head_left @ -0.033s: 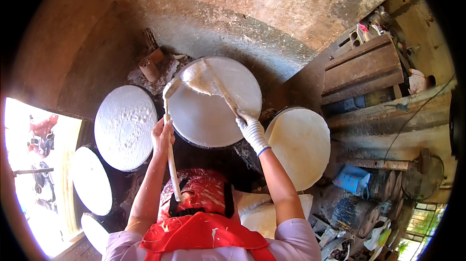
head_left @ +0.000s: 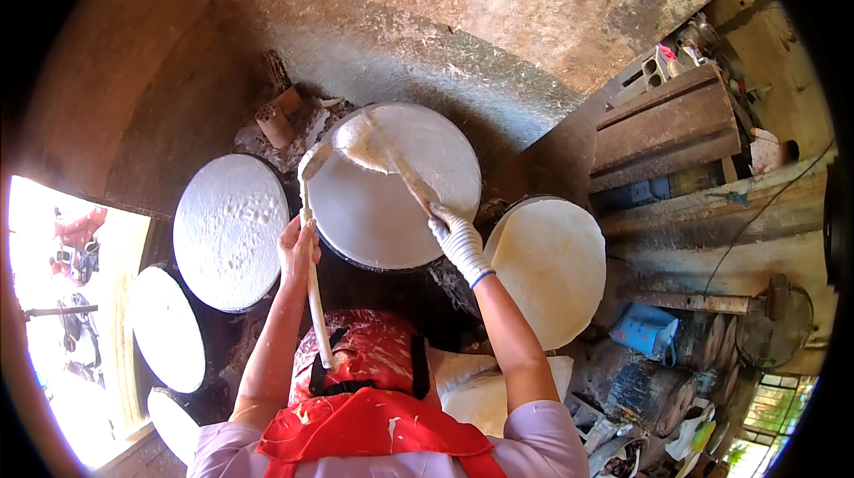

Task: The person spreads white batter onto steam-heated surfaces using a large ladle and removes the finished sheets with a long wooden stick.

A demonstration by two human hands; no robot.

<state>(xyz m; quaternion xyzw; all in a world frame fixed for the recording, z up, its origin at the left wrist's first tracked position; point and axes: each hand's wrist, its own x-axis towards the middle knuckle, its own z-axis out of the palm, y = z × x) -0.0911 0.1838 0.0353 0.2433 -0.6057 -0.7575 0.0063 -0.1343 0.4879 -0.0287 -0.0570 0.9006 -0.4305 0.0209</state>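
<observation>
My bare left hand [head_left: 298, 245] is closed around the long pale handle [head_left: 318, 318] of a tool. The tool bends at its top and ends in a broad, whitish, coated head [head_left: 365, 144] over a large round pan [head_left: 382, 224] with a smooth white surface. In my right hand [head_left: 458, 242], which wears a white knitted glove, is a thin wooden stick [head_left: 409, 179]. It slants up and left, and its far part lies against or just over the tool's head; contact cannot be made out.
To the left stand white-topped round pans, one bubbled [head_left: 229, 233], one smooth [head_left: 169, 327]. A round pan with a cream sheet [head_left: 547, 273] stands at right. A stained wall [head_left: 400, 33] curves behind. Wooden boards [head_left: 663, 127], a blue container [head_left: 648, 331] and clutter fill the right side.
My right hand and the stick have shifted slightly to the left, toward the tool's head. My left hand stays in place.
</observation>
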